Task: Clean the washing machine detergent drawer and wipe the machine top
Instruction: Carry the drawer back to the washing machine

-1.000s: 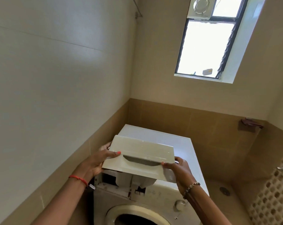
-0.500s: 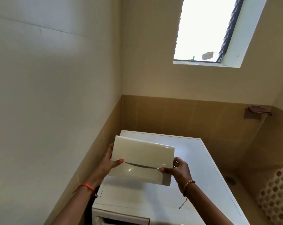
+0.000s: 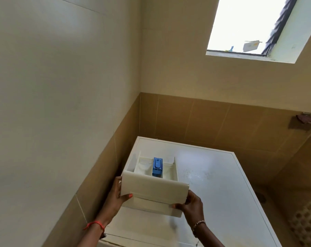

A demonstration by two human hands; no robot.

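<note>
Cream drawer (image 3: 154,191), gripped by my left hand (image 3: 115,196) at nine o'clock and right hand (image 3: 193,206) at three, points lengthwise toward twelve over the machine top (image 3: 217,186).

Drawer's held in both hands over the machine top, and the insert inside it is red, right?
No, the insert is blue, not red, as the head view shows. The left hand and right hand do hold the drawer over the machine top.
</note>
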